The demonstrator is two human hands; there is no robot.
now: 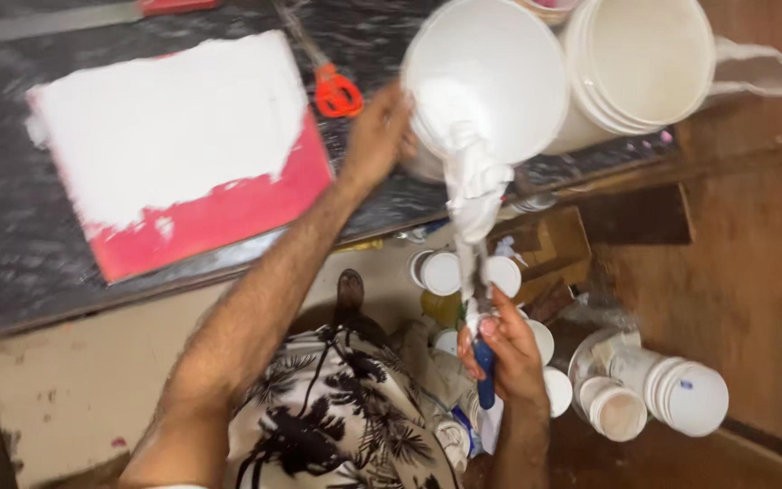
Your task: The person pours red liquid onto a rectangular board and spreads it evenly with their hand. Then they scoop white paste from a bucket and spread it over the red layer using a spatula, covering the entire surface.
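Here the left hand grips the tilted white bucket at twelve o'clock; the right hand, closed around the blue-handled tool, should scrape slowly, catching drips.

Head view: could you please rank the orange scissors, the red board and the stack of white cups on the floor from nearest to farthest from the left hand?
From the left hand, which grips the tilted white bucket's rim:
1. Orange scissors, on the table just to its left.
2. Red board, partly painted white, farther left on the table.
3. Stack of white cups, on the floor at lower right.
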